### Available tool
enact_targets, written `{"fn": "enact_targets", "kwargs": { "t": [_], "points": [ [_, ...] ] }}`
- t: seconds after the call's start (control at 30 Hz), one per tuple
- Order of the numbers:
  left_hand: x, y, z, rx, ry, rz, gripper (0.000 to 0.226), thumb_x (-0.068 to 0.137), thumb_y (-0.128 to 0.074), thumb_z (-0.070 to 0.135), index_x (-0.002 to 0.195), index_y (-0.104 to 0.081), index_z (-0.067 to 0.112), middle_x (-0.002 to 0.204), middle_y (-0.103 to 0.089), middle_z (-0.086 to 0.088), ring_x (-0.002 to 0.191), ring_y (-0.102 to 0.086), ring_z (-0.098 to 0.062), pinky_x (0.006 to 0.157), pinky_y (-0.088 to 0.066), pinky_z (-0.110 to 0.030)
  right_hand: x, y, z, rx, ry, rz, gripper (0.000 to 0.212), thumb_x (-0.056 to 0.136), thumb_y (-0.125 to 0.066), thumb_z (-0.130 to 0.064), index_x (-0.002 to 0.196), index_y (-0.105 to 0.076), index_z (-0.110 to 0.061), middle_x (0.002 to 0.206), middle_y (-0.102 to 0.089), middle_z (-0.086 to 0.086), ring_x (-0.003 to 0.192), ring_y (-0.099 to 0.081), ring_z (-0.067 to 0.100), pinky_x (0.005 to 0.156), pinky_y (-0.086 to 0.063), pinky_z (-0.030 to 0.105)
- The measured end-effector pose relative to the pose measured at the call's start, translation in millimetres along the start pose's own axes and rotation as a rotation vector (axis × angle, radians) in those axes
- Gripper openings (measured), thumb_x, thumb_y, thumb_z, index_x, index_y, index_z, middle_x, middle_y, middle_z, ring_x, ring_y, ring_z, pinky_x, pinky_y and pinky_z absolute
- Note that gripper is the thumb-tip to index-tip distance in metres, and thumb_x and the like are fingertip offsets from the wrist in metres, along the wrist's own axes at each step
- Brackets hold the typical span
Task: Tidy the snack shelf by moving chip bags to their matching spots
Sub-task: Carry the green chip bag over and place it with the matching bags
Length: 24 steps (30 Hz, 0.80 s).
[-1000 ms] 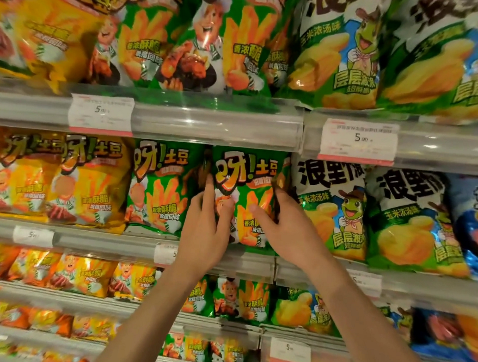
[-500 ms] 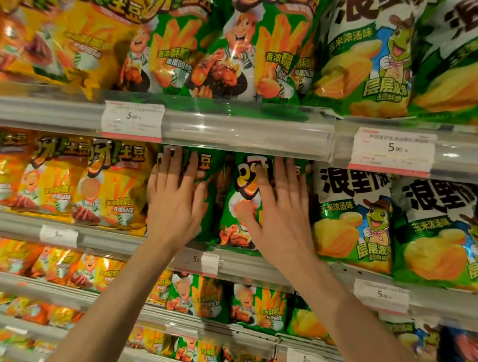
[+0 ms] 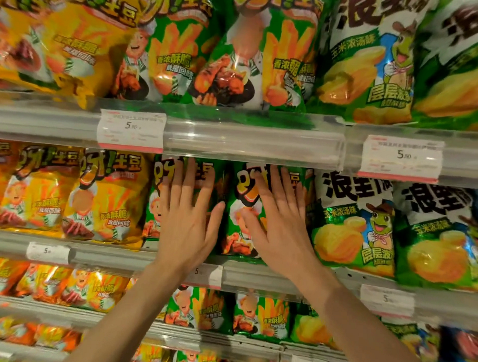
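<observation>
Both hands have shifted from pinching one bag's edges to lying flat: left hand (image 3: 189,219) presses the left green bag (image 3: 155,205), right hand (image 3: 281,223) the right green bag (image 3: 237,235). Each grip is apart, fingers straight toward twelve o'clock, likely seating both bags upright on the middle shelf (image 3: 256,275), yellow bags (image 3: 107,195) at nine o'clock.

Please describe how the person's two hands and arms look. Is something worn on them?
Both arms are bare up to the frame's lower edge: no sleeves show. The left hand and right hand wear no gloves. No ring, watch or bracelet is visible on the fingers or wrists. The forearms are slim, with no markings visible.
</observation>
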<state>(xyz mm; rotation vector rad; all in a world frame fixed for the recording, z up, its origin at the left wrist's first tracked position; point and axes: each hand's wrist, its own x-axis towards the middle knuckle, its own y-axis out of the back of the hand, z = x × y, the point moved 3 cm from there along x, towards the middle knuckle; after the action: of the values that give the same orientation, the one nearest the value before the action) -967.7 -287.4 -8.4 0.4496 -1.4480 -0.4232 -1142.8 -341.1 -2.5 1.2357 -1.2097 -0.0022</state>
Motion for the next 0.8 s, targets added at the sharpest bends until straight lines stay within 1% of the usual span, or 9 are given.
{"fn": "enact_targets", "kwargs": {
  "t": [0.1, 0.17, 0.23, 0.3, 0.37, 0.5, 0.6, 0.67, 0.8],
  "points": [
    [3, 6, 34, -0.166, -0.090, 0.043, 0.051, 0.107, -0.040, 0.036, 0.150, -0.050, 0.010, 0.162, -0.037, -0.018, 0.152, -0.030, -0.037, 0.122, -0.026, -0.055, -11, 21, 19, 0.123, -0.050, 0.091, 0.057, 0.109, -0.028, -0.042, 0.161, -0.024, -0.019, 0.171, -0.014, 0.003, 0.158, -0.001, 0.014, 0.128, -0.005, 0.046],
    [7, 4, 56, -0.254, -0.115, 0.046, 0.048, 0.106, -0.039, 0.034, 0.145, -0.055, 0.011, 0.160, -0.041, -0.016, 0.152, -0.032, -0.034, 0.121, -0.027, -0.054, -22, 35, 40, 0.078, -0.134, 0.180, 0.055, 0.109, -0.030, -0.036, 0.159, -0.029, -0.014, 0.169, -0.021, 0.008, 0.158, -0.009, 0.019, 0.128, -0.012, 0.048],
    [12, -3, 75, -0.307, -0.111, 0.033, 0.046, 0.104, -0.043, 0.033, 0.142, -0.059, 0.011, 0.158, -0.044, -0.015, 0.151, -0.033, -0.033, 0.121, -0.026, -0.057, -33, 44, 65, -0.038, -0.222, 0.205, 0.059, 0.107, -0.030, -0.040, 0.158, -0.029, -0.011, 0.168, -0.022, 0.013, 0.157, -0.011, 0.026, 0.127, -0.013, 0.052],
    [15, -13, 89, -0.300, -0.097, -0.014, 0.050, 0.103, -0.043, 0.037, 0.145, -0.056, 0.013, 0.160, -0.041, -0.014, 0.154, -0.029, -0.032, 0.124, -0.021, -0.055, -43, 45, 88, -0.171, -0.303, 0.150, 0.067, 0.105, -0.030, -0.049, 0.159, -0.028, -0.010, 0.169, -0.016, 0.017, 0.157, -0.009, 0.032, 0.126, -0.010, 0.055],
    [15, -22, 97, -0.222, -0.093, -0.049, 0.055, 0.104, -0.042, 0.043, 0.150, -0.051, 0.015, 0.164, -0.035, -0.013, 0.156, -0.022, -0.031, 0.126, -0.015, -0.053, -51, 41, 100, -0.255, -0.345, 0.074, 0.075, 0.103, -0.027, -0.057, 0.160, -0.023, -0.009, 0.169, -0.008, 0.021, 0.157, -0.004, 0.036, 0.126, -0.010, 0.057],
    [12, -31, 99, -0.113, -0.105, -0.049, 0.061, 0.104, -0.039, 0.046, 0.156, -0.041, 0.015, 0.168, -0.028, -0.014, 0.158, -0.015, -0.032, 0.126, -0.016, -0.056, -60, 31, 100, -0.334, -0.309, 0.048, 0.077, 0.103, -0.033, -0.056, 0.161, -0.020, -0.007, 0.168, -0.007, 0.024, 0.157, -0.003, 0.039, 0.126, -0.005, 0.054],
    [11, -35, 100, -0.087, -0.100, -0.073, 0.063, 0.105, -0.035, 0.047, 0.160, -0.032, 0.016, 0.170, -0.019, -0.015, 0.160, -0.006, -0.031, 0.128, -0.009, -0.055, -62, 28, 100, -0.340, -0.318, 0.023, 0.076, 0.104, -0.029, -0.057, 0.162, -0.015, -0.010, 0.170, 0.000, 0.022, 0.158, 0.004, 0.036, 0.127, -0.002, 0.053],
    [10, -36, 100, -0.080, -0.093, -0.078, 0.064, 0.105, -0.033, 0.047, 0.160, -0.031, 0.016, 0.170, -0.019, -0.016, 0.160, -0.005, -0.031, 0.128, -0.008, -0.054, -62, 27, 101, -0.347, -0.325, 0.019, 0.075, 0.105, -0.028, -0.056, 0.163, -0.015, -0.010, 0.170, 0.000, 0.021, 0.158, 0.005, 0.035, 0.127, -0.005, 0.054],
    [10, -35, 100, -0.089, -0.085, -0.060, 0.063, 0.105, -0.033, 0.047, 0.159, -0.036, 0.015, 0.168, -0.025, -0.017, 0.159, -0.013, -0.033, 0.128, -0.010, -0.054, -60, 25, 101, -0.357, -0.340, 0.024, 0.074, 0.105, -0.029, -0.055, 0.162, -0.017, -0.011, 0.170, -0.003, 0.020, 0.158, 0.002, 0.035, 0.126, -0.009, 0.055]
  ]
}}
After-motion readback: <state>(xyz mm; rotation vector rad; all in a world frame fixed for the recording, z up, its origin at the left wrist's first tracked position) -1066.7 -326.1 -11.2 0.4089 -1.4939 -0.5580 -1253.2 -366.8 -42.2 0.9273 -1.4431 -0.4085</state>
